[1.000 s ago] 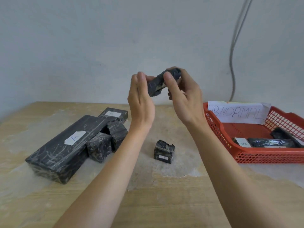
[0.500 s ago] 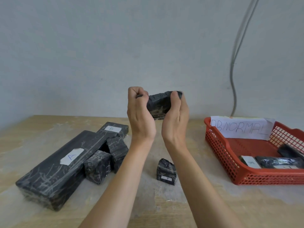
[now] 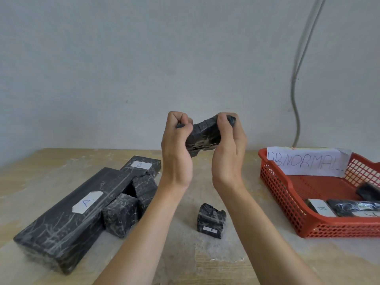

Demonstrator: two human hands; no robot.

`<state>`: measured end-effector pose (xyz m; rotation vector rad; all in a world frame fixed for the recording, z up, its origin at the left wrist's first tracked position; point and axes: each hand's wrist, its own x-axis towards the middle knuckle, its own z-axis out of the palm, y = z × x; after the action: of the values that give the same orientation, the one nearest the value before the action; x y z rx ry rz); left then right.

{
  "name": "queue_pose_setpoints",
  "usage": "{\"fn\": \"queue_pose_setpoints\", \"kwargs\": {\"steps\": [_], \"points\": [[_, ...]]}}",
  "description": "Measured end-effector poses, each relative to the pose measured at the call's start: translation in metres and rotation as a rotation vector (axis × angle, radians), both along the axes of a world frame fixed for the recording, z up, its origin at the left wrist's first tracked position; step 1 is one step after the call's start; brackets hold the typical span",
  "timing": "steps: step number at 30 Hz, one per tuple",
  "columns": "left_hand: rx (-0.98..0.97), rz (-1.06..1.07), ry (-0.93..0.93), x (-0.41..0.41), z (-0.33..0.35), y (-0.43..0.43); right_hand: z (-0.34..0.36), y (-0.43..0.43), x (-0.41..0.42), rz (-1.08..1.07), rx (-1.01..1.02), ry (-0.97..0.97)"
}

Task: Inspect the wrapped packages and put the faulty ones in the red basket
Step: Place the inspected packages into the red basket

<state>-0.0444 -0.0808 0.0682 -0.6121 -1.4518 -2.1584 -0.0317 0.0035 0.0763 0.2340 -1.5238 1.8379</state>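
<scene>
Both hands hold one small black marbled wrapped package (image 3: 204,136) up above the table. My left hand (image 3: 176,145) grips its left end and my right hand (image 3: 229,149) its right end. Below them a small black package with a white label (image 3: 210,221) stands on the table. At the left lie a long package marked A (image 3: 72,210), a flat one marked B (image 3: 141,166) and two small cubes (image 3: 121,212). The red basket (image 3: 287,194) at the right holds several wrapped packages (image 3: 349,207).
A white paper sign reading ABNORMAL (image 3: 306,161) hangs on the basket's back rim. A grey cable (image 3: 298,99) runs down the wall behind it. The wooden table (image 3: 267,260) ends at the wall.
The held package has been turned in my hands, its broad side now facing me. My view has tilted up, so the table sits lower in frame.
</scene>
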Motion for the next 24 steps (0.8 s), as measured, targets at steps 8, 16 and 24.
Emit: {"fn": "queue_pose_setpoints", "kwargs": {"steps": [8, 16, 24], "points": [[0.016, -0.052, 0.007, -0.001, -0.002, -0.003, -0.004, 0.000, 0.000, 0.089, 0.020, -0.004], [-0.076, -0.131, 0.049, -0.005, -0.004, -0.010, -0.006, 0.010, -0.006, 0.046, 0.023, -0.032], [-0.317, 0.138, 0.119, -0.012, -0.001, -0.021, 0.003, 0.026, -0.008, 0.079, 0.042, -0.004]]}}
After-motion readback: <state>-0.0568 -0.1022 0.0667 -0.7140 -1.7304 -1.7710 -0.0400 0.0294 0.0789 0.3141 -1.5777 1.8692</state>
